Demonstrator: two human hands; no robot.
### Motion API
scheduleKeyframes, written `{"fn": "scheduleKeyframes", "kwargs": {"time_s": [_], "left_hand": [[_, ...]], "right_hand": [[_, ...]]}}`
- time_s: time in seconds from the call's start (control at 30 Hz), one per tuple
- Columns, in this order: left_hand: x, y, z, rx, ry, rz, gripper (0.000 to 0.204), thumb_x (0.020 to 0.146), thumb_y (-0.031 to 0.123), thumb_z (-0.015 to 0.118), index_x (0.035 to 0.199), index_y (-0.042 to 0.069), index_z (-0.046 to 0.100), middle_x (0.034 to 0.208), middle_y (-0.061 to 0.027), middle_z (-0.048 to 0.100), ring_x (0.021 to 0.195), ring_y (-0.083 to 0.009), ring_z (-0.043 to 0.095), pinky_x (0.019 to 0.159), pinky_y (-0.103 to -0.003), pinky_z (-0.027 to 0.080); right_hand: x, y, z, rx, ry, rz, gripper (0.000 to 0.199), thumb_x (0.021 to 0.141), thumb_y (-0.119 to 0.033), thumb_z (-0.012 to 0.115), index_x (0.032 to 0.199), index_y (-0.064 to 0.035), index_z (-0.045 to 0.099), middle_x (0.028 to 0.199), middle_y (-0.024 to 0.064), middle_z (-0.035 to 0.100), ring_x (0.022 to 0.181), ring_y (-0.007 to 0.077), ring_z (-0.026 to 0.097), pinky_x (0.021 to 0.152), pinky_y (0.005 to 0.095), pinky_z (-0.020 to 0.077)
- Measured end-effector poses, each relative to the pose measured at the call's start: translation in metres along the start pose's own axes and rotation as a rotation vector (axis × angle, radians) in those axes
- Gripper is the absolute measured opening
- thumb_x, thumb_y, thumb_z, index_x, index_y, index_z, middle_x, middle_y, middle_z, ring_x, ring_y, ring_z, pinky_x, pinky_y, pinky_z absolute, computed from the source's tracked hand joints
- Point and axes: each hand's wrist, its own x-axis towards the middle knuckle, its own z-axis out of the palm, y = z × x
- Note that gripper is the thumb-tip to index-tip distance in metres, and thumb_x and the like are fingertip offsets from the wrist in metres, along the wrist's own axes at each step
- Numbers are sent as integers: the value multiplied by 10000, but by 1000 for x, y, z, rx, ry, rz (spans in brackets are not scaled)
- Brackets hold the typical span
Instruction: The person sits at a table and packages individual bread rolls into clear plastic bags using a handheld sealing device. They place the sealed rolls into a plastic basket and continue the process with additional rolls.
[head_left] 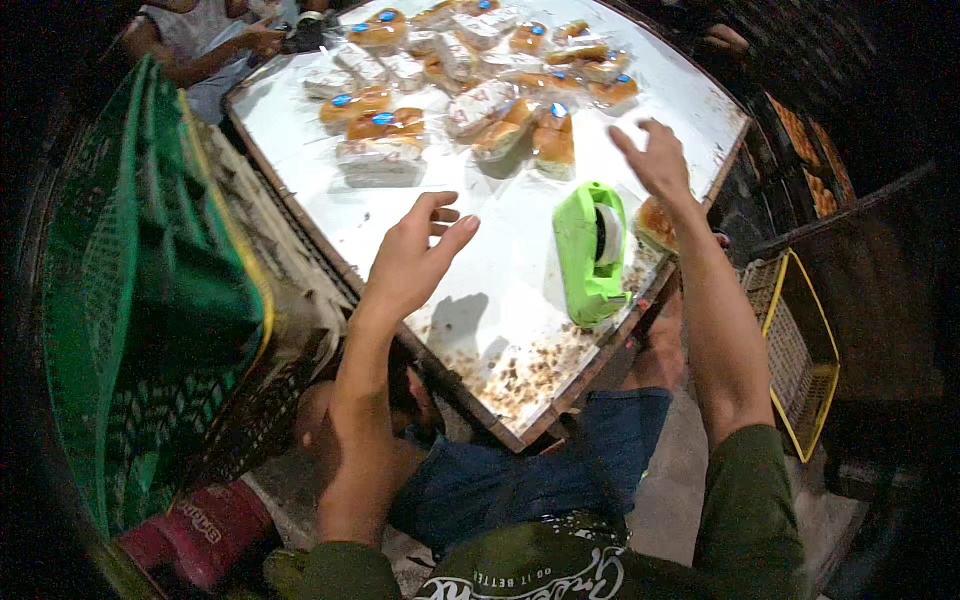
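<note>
My left hand [412, 258] hovers over the near left part of the white tabletop [500, 270], fingers loosely bent, thumb apart, nothing in it. To the right, my right hand [655, 165] reaches out with spread, empty fingers. Between my hands stands a green tape dispenser [575, 255] with a roll of tape [608, 237]. A bread bun [655, 225] lies beside it, partly hidden by my right forearm. Beyond my hands are several bagged buns in clear plastic, some with blue stickers, such as one bagged bun [553, 145] and a bag with white printed wrapping [380, 158].
Brown crumbs [525, 380] litter the table's near corner. A large green crate [170, 300] stands close on the left. On the right, a yellow-rimmed basket [800, 350] sits lower down. Another person [215, 50] is at the far left edge; a hand [727, 40] shows far right.
</note>
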Motion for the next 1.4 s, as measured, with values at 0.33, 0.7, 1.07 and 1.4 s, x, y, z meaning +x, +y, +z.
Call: {"fn": "scheduleKeyframes", "kwargs": {"time_s": [0.33,0.7,1.07,1.4], "left_hand": [[16,-6,7,-21,-22,-8,550,920,384,624,1265,-31,514,1119,-232,643,1056,-306,633,818,-391,524],[28,-49,13,-239,378,-168,585,979,445,505,1261,-67,482,1148,-244,608,1068,-287,600,903,-382,465],[-31,19,83,-428,141,250,278,992,285,553,1007,8,579,907,-101,613,844,-167,581,775,-297,472],[-45,25,75,-708,442,195,239,1016,242,514,938,16,535,828,-38,584,788,-112,573,773,-282,499]], "right_hand": [[87,55,129,-136,-433,447,1105,754,-882,314,1351,28,509,1405,242,477,1370,475,316,1109,637,149],[-173,-170,91,1009,-319,117,770,832,-252,704,1371,4,217,1003,193,566,921,288,616,821,371,495],[-204,-107,-31,913,6,-137,114,949,-92,573,992,13,572,910,94,620,871,200,605,788,323,491],[-211,-115,-25,1384,250,55,132,992,-144,516,1050,-27,503,1101,108,559,967,189,584,858,340,495]]}}
